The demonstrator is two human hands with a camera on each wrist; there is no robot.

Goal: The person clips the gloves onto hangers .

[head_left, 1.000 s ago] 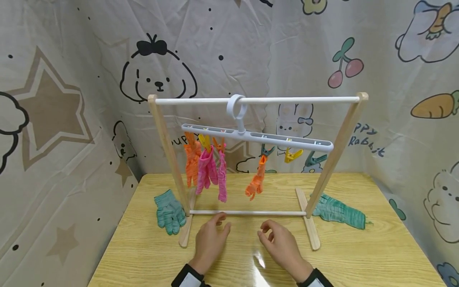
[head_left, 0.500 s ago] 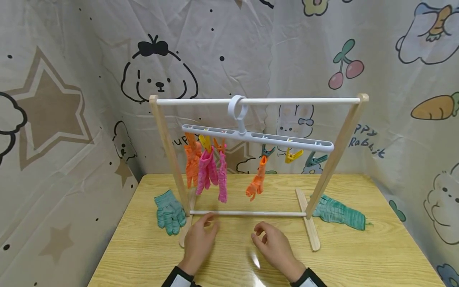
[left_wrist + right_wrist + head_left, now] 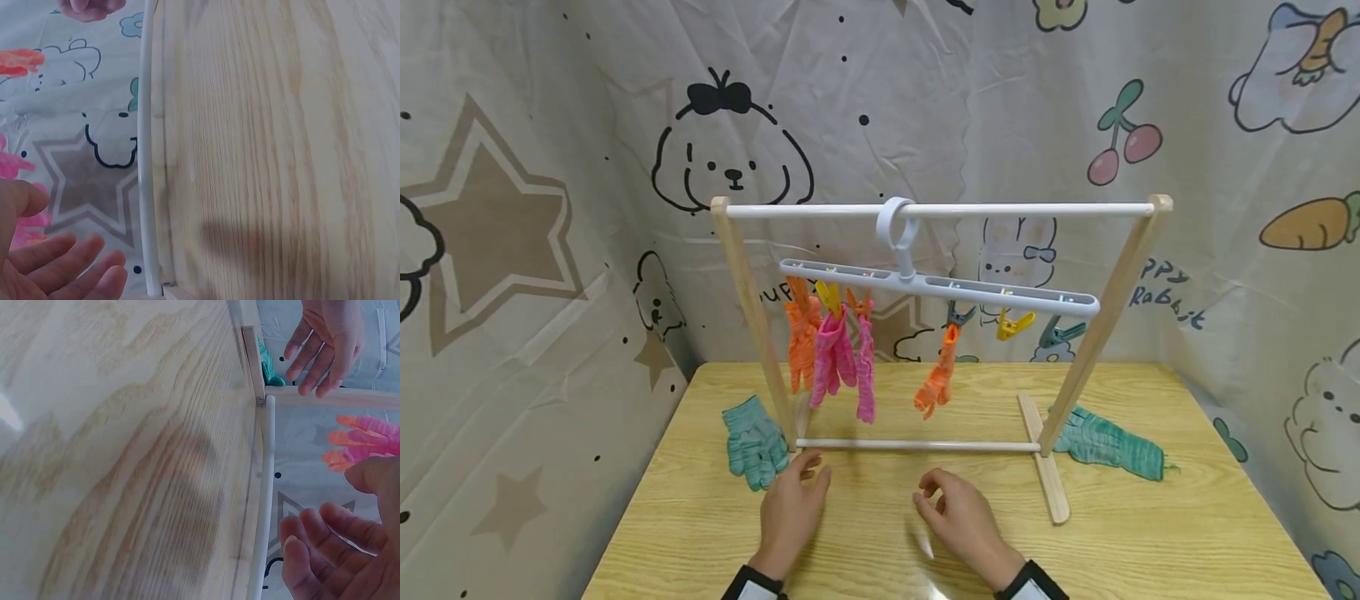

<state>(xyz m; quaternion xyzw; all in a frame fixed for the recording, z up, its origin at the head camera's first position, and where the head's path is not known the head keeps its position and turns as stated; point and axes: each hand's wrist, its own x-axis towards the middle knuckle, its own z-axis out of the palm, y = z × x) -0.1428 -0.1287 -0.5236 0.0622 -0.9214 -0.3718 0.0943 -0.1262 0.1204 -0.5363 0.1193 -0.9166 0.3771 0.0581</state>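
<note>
My left hand (image 3: 793, 510) hovers over the left foot of a wooden rack, its fingers loosely bent around nothing. A green glove (image 3: 756, 443) lies flat just beyond it, to the left. My right hand (image 3: 958, 518), relaxed and holding nothing, is over the table in front of the rack's low white bar (image 3: 917, 446). From a grey clip hanger (image 3: 1000, 293) hang an orange glove (image 3: 803, 337), a pink glove (image 3: 832, 354), a narrow pink glove (image 3: 866, 367) and another orange glove (image 3: 937, 379). A second green glove (image 3: 1108, 443) lies behind the rack's right post.
The rack's wooden posts (image 3: 1078, 367) carry a white top rod (image 3: 1022, 209), where the hanger's ring hooks on. A yellow clip (image 3: 1015, 324) and a blue-green clip (image 3: 1062, 332) hang with nothing in them. The wooden table (image 3: 865, 550) backs onto a printed curtain (image 3: 917, 100).
My left hand has moved left, towards the green glove and the rack's left foot. The right hand has drifted slightly left as well. The hanging gloves stay as they were.
</note>
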